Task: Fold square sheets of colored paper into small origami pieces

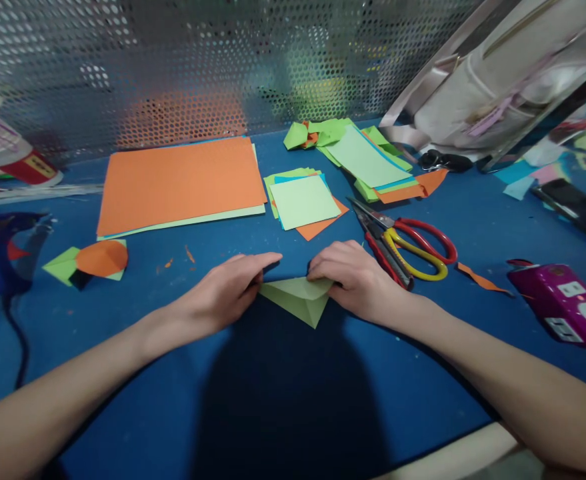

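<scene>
Folding seems the step — the paper (295, 303) is pinched above the table (147, 413) by the right hand (357, 280), its left tip held by the curled left hand (227, 287) — a firm crease seems needed.

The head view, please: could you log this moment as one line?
left hand: at left corner of folded green paper | right hand: pinching its right part | scissors: beyond right hand

Pale bag (477, 87) filling the upper right, black device (575, 210) and purple box (555, 300) lying right, perforated panel (183, 73) spanning the top.
</scene>
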Action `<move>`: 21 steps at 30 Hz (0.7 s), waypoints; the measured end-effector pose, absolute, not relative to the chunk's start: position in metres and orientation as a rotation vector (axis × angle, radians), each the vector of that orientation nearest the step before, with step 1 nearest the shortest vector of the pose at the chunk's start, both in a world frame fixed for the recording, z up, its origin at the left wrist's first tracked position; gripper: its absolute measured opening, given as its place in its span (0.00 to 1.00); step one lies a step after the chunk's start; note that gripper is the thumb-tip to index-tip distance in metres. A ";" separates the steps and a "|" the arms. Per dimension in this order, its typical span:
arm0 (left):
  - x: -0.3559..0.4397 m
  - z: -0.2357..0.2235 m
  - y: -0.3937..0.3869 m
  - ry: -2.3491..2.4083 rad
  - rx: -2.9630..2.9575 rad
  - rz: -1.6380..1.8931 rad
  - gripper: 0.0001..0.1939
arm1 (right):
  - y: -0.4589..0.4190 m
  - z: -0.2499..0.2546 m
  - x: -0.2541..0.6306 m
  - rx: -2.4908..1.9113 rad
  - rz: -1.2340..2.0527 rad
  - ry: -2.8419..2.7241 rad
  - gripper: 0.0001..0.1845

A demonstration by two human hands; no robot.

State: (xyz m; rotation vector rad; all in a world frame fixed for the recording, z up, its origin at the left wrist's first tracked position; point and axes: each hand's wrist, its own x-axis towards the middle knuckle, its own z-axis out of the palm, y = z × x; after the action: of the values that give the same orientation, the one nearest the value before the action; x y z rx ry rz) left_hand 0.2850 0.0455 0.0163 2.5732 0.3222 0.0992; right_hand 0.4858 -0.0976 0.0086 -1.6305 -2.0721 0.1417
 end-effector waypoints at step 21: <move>0.285 0.018 0.052 0.191 2.618 0.037 0.14 | -0.101 0.011 0.477 -1.639 -0.282 -2.408 0.14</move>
State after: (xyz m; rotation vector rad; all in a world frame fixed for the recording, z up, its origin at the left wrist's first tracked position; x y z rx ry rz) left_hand 0.2855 0.0520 0.0175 2.6178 0.1909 0.0367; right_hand 0.4767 -0.1015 0.0107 -1.6393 -2.4079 -0.2820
